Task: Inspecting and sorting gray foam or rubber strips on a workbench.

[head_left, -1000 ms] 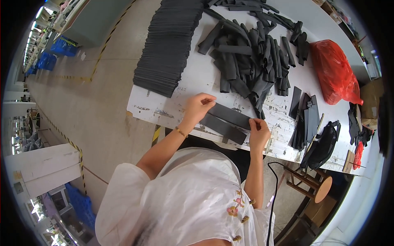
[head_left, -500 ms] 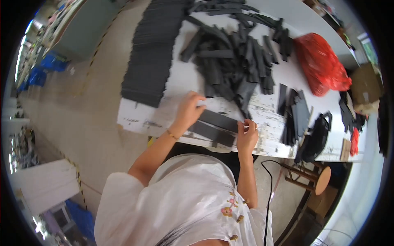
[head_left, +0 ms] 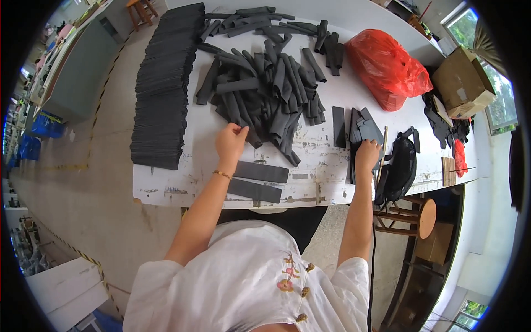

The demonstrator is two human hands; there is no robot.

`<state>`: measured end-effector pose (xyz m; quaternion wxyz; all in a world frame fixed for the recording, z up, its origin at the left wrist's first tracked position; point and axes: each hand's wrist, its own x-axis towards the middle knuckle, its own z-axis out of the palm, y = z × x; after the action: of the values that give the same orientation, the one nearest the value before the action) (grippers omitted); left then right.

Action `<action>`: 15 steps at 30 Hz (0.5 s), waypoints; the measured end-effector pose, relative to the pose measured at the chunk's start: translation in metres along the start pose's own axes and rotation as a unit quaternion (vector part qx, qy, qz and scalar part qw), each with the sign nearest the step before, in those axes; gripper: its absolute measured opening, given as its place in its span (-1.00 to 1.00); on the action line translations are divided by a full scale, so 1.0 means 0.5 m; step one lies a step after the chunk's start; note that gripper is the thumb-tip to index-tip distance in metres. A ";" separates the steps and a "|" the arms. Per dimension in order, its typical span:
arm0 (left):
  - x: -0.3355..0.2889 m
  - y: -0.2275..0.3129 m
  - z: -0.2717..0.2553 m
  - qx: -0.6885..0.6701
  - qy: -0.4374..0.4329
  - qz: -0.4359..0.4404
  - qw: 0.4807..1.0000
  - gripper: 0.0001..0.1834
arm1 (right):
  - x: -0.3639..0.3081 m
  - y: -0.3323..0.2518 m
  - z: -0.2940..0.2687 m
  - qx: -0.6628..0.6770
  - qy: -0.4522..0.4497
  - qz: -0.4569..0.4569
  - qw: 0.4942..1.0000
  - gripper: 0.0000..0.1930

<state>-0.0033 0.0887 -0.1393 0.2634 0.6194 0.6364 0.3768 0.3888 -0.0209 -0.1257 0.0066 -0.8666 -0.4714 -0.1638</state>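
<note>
My left hand [head_left: 231,145] is at the near edge of a loose heap of curled dark grey strips [head_left: 276,83], thumb and fingers drawn together; whether a strip end is between them is hidden. Below it, two flat dark grey strips [head_left: 257,192] lie side by side along the table's front edge. Over to the right, my right hand [head_left: 367,156] is on a small pile of flat dark grey strips [head_left: 365,126], its fingers curled down onto the upper ones. Standing apart, just left of that pile, is a single strip [head_left: 339,127].
A long, tight row of dark grey strips [head_left: 166,83] fills the table's left side. Right of my right hand lie a thin stick [head_left: 383,155] and a black pouch [head_left: 401,169]. Farther off are a red plastic bag [head_left: 387,66] and a cardboard box [head_left: 462,83]. A wooden stool [head_left: 426,218] stands at the right.
Both hands have left the flat strips at the front edge. My right hand has moved right to the small pile, and my left stays near the heap. The view has shifted rightward.
</note>
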 end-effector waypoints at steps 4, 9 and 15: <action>0.000 0.004 -0.049 -0.204 -0.062 -0.137 0.967 -0.74 | 0.010 -0.005 0.021 -0.043 0.020 -0.033 0.998 -0.87; -0.025 -0.016 -0.103 -0.530 -0.166 -0.375 0.743 -0.80 | -0.010 0.002 0.007 -0.054 0.096 -0.036 0.993 -0.91; -0.065 -0.021 -0.122 -0.667 -0.191 -0.374 0.616 -0.74 | -0.007 -0.023 -0.114 0.221 0.294 0.060 0.928 -0.72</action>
<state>-0.0555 0.0476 -0.1170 0.8374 0.0403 0.3220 0.4398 0.3617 -0.0269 -0.0744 0.3460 -0.7826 -0.4200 -0.3024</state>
